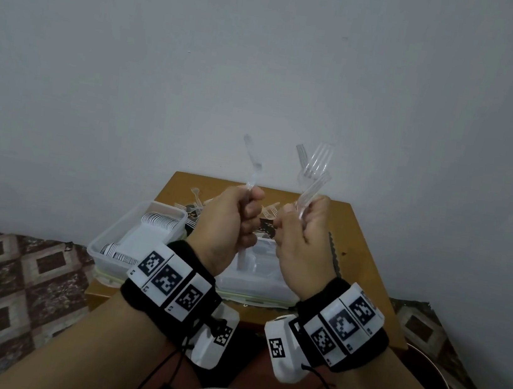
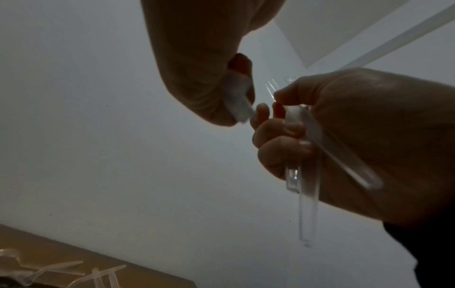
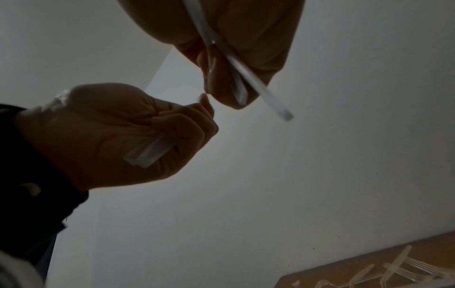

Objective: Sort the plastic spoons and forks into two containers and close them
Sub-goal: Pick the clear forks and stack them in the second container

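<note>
Clear plastic forks stand up from both fists, raised above a small wooden table [image 1: 366,269]. The left hand [image 1: 228,223] has its fingers curled round one fork [image 1: 252,164], held by the handle with its head pointing up toward the wall [image 1: 269,47]; the handle's end pokes out under the fist. The right hand [image 1: 303,237] grips a bunch of forks [image 1: 314,169], their tines fanned upward and leaning slightly right; the left wrist view shows several handles [image 2: 305,175] sticking out below its curled fingers [image 2: 278,152]. The two hands sit close together, knuckles nearly meeting; whether they touch is unclear. On the table, to the left, an open clear container [image 1: 100,238] holds stacked white spoons [image 1: 159,222] in rows. A second container [image 1: 256,280] lies directly under the hands, mostly hidden by them; its contents look clear and blurred. More loose forks [image 1: 196,202] lie scattered at the far side of the tabletop, beyond the containers, and appear again at the bottom edge of both wrist views. Black bands with black-and-white markers [image 1: 171,278] wrap both wrists. Patterned brown flooring [image 1: 16,276] flanks the table.
</note>
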Tool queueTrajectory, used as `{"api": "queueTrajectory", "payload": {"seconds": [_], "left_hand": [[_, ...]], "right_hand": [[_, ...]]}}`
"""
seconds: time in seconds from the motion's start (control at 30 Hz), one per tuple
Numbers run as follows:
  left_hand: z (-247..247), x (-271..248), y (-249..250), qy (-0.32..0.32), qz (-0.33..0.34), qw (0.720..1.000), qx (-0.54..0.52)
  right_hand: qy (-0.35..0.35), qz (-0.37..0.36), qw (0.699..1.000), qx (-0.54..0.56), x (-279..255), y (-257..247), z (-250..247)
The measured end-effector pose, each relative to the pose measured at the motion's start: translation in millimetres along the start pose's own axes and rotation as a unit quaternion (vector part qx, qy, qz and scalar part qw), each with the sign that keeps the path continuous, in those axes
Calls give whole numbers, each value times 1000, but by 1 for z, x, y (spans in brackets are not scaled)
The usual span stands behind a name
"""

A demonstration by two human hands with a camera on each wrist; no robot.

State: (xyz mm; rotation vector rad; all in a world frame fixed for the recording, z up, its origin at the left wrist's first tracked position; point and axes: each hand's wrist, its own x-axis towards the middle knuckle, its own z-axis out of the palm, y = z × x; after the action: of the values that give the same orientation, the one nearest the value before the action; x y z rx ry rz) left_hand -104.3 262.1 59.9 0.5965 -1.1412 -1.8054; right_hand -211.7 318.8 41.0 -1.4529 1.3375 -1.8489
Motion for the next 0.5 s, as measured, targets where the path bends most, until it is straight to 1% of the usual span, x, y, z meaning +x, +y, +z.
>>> {"api": "queueTrajectory", "payload": {"seconds": [0.13, 0.27, 0.4, 0.5], "left_hand": [[2, -1, -4, -13, 25, 998, 59], [4, -1, -9, -18, 64, 992, 110], [5, -3, -9, -18, 77, 990, 114], [6, -3, -10, -3, 74, 992, 104]], "right_hand": [[5, 0, 999, -40, -2, -1, 1], [12, 23, 997, -79, -2, -2, -3], [20, 25, 989, -148, 1, 2, -5], [16, 24, 986, -164, 0, 2, -3]]}}
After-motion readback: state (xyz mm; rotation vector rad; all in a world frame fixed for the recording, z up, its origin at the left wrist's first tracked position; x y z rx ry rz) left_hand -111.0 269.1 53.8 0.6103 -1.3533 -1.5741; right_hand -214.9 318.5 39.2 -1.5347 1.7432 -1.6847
